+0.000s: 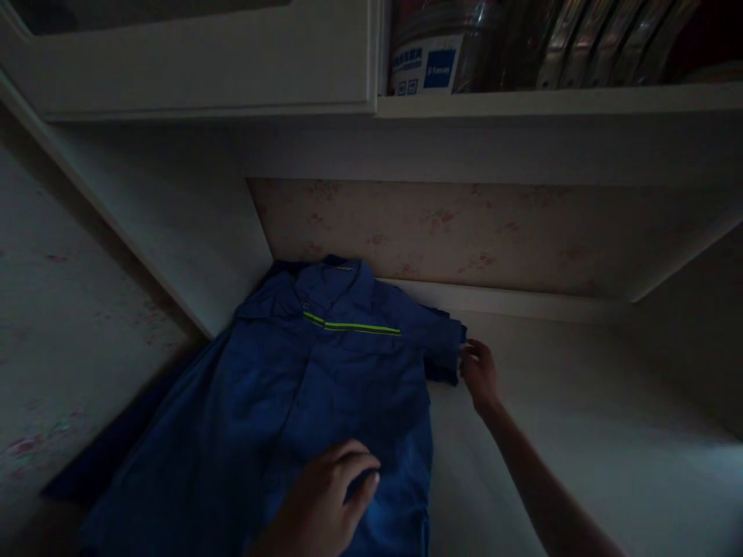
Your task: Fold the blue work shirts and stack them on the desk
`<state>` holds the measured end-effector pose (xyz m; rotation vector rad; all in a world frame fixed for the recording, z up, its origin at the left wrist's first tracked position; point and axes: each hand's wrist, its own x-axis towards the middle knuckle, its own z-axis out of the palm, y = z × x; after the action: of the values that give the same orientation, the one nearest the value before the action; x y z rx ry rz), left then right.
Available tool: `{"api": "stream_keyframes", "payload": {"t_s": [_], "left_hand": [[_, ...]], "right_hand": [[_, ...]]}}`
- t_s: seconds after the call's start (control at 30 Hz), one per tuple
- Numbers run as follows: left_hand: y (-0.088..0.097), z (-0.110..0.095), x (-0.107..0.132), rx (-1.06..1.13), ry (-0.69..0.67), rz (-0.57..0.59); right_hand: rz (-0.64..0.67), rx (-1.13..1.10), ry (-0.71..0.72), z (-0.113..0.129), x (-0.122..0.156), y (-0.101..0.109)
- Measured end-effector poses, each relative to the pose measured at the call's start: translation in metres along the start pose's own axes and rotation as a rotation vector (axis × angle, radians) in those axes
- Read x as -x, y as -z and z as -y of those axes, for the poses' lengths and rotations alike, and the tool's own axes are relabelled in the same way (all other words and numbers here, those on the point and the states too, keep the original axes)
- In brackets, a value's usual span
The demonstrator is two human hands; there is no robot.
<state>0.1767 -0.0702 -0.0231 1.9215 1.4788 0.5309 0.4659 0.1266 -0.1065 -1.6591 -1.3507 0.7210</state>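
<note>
A short-sleeved blue work shirt (360,379) lies spread out, its collar toward the back wall and a yellow-green stripe across the chest. More dark blue cloth (444,374) shows under its sleeve and along the left side. At the cuff of the sleeve on the right, my right hand (481,375) has its fingertips closed on the cloth edge. Over the lower front of the shirt is my left hand (325,495), fingers curved and thumb apart from them, with nothing between. Whether it touches the cloth, I cannot tell.
The shirt lies on a pale surface (557,387) inside a white recess. Above hangs a cabinet (232,66) with an open shelf (551,103) holding a clear container (441,62) and several upright cases (604,46). Floral wallpaper covers the back wall (441,232).
</note>
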Motion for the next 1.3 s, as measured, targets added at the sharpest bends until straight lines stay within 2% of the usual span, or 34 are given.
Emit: {"api": "stream_keyframes", "payload": {"t_s": [0.07, 0.13, 0.27, 0.37, 0.47, 0.67, 1.3], "left_hand": [[-0.021, -0.020, -0.023, 0.066, -0.019, 0.036], [-0.044, -0.025, -0.048, 0.029, -0.021, 0.023], [-0.089, -0.007, -0.078, -0.168, 0.043, -0.026], [-0.107, 0.009, -0.081, -0.226, -0.020, -0.031], [-0.111, 0.014, -0.078, -0.265, -0.083, -0.039], [-0.108, 0.011, -0.076, -0.292, -0.100, -0.072], [-0.108, 0.012, -0.077, -0.338, -0.122, -0.055]], "right_hand": [[-0.017, -0.254, -0.046, 0.001, 0.038, -0.001], [0.056, -0.346, -0.055, -0.002, 0.077, 0.000], [0.208, -0.150, 0.020, -0.019, 0.134, 0.007], [0.300, -0.021, 0.097, -0.028, 0.149, 0.009], [0.356, 0.074, 0.135, -0.027, 0.146, 0.008], [0.369, 0.250, 0.149, -0.018, 0.138, 0.006], [0.352, 0.204, 0.147, -0.023, 0.138, 0.005]]}}
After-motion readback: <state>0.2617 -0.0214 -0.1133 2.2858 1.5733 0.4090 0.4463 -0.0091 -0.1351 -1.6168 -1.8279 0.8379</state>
